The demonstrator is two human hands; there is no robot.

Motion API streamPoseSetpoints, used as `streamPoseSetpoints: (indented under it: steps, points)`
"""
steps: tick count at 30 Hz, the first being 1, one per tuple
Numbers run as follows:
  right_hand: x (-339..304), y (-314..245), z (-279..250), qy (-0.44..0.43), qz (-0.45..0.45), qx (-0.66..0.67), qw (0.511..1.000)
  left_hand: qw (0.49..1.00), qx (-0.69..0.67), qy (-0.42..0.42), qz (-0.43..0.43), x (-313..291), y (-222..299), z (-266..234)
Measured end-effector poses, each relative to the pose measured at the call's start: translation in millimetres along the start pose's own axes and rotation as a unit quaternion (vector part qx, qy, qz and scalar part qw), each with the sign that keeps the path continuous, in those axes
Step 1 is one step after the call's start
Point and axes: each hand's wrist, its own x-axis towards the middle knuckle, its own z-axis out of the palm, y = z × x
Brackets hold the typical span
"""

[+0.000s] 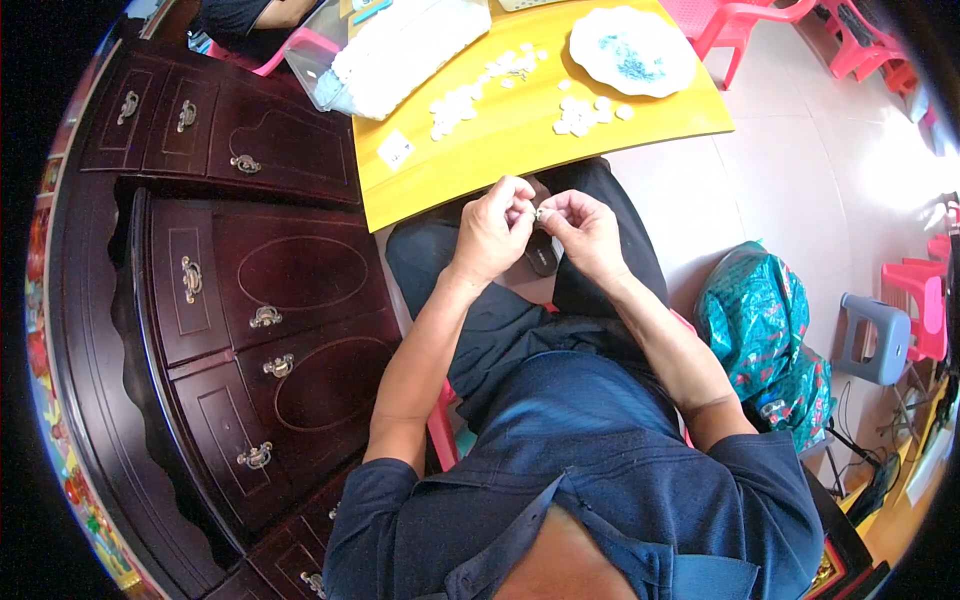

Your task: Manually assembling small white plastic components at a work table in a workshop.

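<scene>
While two hands [490, 230] [590, 238] pinch, one piece [538, 214] (tiny)

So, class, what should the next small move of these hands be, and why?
Probably ease the left hand and right hand forward over the yellow table. They meet at a tiny, mostly hidden object, seen against the gap between the legs rather than over the tabletop; if it slipped there, it might drop out of reach.

A dark wooden cabinet [305, 270] with ornate metal handles [264, 317] fills the left. On the right, a shiny teal bag [748, 310] sits near a blue-grey stool [882, 338]; pink chairs [720, 27] stand far right.
</scene>
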Motion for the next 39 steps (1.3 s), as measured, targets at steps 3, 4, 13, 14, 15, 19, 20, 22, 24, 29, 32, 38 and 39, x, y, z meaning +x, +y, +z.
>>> streamPoseSetpoints:
  steps: [3, 4, 13, 14, 15, 19, 20, 22, 24, 29, 32, 38, 39]
  points:
    - [-1, -6, 0, 0.013, -0.003, -0.046, 0.999, 0.999, 0.046, 0.005, 0.028, 1, -1, 0]
    - [-1, -8, 0, 0.008, -0.004, -0.054, 0.998, 0.997, 0.068, 0.001, 0.039, 2, -1, 0]
    - [-1, 0, 0, 0.011, 0.021, -0.028, 0.999, 0.998, 0.056, -0.008, 0.022, 4, -1, 4]
    - [-2, 0, 0, 0.010, 0.031, -0.003, 0.999, 0.999, 0.048, -0.003, 0.020, 3, -1, 4]
    - [-2, 0, 0, 0.009, 0.031, -0.004, 0.999, 0.999, 0.048, -0.003, 0.020, 3, -1, 4]
    - [-2, 0, 2, -0.009, 0.046, 0.031, 0.998, 1.000, 0.026, 0.000, 0.007, 0, -2, 1]
    - [-2, 0, 2, -0.016, 0.046, 0.038, 0.998, 1.000, 0.014, -0.002, -0.001, -1, -2, 0]
    - [-2, -1, 4, -0.023, 0.058, 0.050, 0.997, 1.000, 0.007, -0.006, -0.014, -1, -3, -3]
    - [-3, 0, 4, -0.031, 0.069, 0.061, 0.995, 1.000, -0.001, -0.009, -0.026, -2, -1, -4]
    - [-1, 3, 3, -0.042, 0.088, 0.065, 0.993, 0.999, -0.002, -0.014, -0.036, 0, -3, -3]
    - [0, -3, 6, -0.049, 0.089, 0.092, 0.991, 0.997, 0.001, -0.057, -0.048, 3, -7, -14]
    - [2, -10, 4, -0.041, 0.094, 0.146, 0.984, 0.997, 0.002, -0.042, -0.065, 15, -7, -47]
    - [2, -11, 4, -0.042, 0.092, 0.149, 0.984, 0.998, 0.026, -0.019, -0.062, 19, -6, -53]
